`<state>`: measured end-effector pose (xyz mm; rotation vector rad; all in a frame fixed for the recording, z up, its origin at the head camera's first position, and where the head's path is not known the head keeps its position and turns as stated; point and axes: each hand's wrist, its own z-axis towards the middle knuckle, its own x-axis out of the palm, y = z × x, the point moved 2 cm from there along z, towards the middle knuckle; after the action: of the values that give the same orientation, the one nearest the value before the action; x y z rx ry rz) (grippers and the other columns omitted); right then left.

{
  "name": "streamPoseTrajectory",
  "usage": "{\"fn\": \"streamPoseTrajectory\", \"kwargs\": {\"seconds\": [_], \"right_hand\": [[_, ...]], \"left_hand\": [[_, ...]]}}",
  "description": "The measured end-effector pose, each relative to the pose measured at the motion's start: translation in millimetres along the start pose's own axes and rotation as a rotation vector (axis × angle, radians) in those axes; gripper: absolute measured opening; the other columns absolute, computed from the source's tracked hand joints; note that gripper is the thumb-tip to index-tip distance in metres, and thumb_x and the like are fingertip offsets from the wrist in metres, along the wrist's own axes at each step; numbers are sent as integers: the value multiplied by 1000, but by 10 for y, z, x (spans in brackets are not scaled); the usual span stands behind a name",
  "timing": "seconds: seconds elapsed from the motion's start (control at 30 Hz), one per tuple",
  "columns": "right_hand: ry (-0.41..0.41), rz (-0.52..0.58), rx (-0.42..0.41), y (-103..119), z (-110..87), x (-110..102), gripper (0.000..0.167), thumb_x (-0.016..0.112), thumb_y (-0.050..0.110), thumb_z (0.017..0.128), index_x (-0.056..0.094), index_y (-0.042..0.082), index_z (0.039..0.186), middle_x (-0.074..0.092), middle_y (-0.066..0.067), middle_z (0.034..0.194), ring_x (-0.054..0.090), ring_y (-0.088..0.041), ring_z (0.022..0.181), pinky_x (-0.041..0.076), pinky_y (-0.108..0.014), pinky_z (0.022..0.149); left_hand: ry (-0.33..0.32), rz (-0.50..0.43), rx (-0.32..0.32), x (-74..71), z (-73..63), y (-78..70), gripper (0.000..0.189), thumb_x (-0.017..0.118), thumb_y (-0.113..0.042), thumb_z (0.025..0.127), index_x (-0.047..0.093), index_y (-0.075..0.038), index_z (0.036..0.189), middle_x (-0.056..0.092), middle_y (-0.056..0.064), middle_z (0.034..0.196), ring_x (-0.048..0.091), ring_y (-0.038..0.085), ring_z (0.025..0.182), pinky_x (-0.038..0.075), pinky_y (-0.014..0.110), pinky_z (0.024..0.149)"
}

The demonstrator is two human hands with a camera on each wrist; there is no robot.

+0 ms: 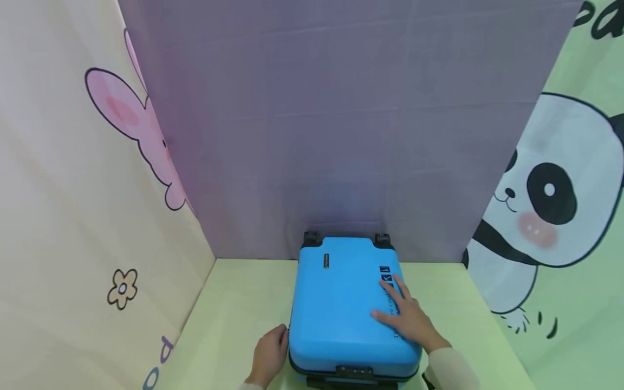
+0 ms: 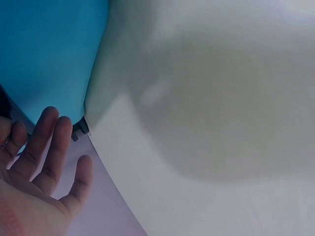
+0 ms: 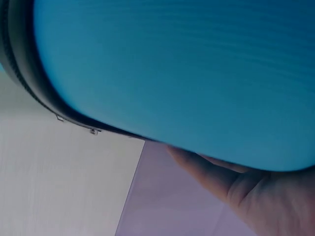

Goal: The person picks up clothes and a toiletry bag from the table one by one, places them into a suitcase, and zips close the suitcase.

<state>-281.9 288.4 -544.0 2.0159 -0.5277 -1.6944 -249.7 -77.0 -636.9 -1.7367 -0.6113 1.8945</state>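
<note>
A light blue hard-shell suitcase (image 1: 343, 309) lies flat, its wheels toward the grey backdrop and its lock side nearest me. At its left side seam is my left hand (image 1: 270, 355). In the left wrist view, thumb and forefinger of the left hand (image 2: 42, 182) meet at the seam around a small metallic zipper pull (image 2: 5, 146), mostly hidden, while the other fingers extend loosely. My right hand (image 1: 414, 323) rests with spread fingers on the right part of the lid, over the printed lettering. Small metal zipper pieces (image 3: 93, 131) show along the dark seam in the right wrist view.
The suitcase stands on a pale yellow-green surface (image 1: 253, 292). Behind it rises a grey-purple cloth (image 1: 341, 119). A cream panel with a pink rabbit (image 1: 151, 141) borders the left, and a green panel with a panda (image 1: 565, 179) the right.
</note>
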Motion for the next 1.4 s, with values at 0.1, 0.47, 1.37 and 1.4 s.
{"fn": "streamPoseTrajectory", "kwargs": {"seconds": [0.1, 0.47, 1.37, 1.4], "right_hand": [[-5, 13, 5, 7, 8, -19, 99, 59, 80, 83, 23, 35, 163, -5, -7, 174, 23, -67, 144, 39, -81, 93], [-57, 33, 7, -48, 18, -21, 95, 55, 81, 86, 25, 35, 163, -4, -7, 174, 22, -69, 143, 37, -81, 96], [-156, -53, 9, 32, -9, 27, 80, 42, 77, 94, 30, 35, 161, 8, -6, 174, 41, -62, 138, 51, -68, 78], [-155, -52, 10, 37, -9, 27, 80, 42, 77, 95, 30, 35, 161, 8, -6, 174, 41, -62, 138, 51, -68, 78]], "left_hand": [[24, 15, -20, 9, -72, 2, 29, 55, -19, 104, 51, -21, 75, 42, -11, 63, 38, 4, 55, 33, 22, 52], [74, 50, -69, 12, -278, -11, 27, 58, -15, 101, 54, -19, 75, 49, -9, 64, 43, 6, 58, 37, 25, 55], [200, 24, -170, -38, -691, -127, 31, 56, -17, 101, 46, -17, 72, 39, -6, 62, 36, 12, 55, 29, 27, 51], [204, 27, -168, -42, -695, -131, 31, 56, -17, 101, 46, -17, 72, 40, -5, 62, 36, 12, 55, 30, 27, 51]]}}
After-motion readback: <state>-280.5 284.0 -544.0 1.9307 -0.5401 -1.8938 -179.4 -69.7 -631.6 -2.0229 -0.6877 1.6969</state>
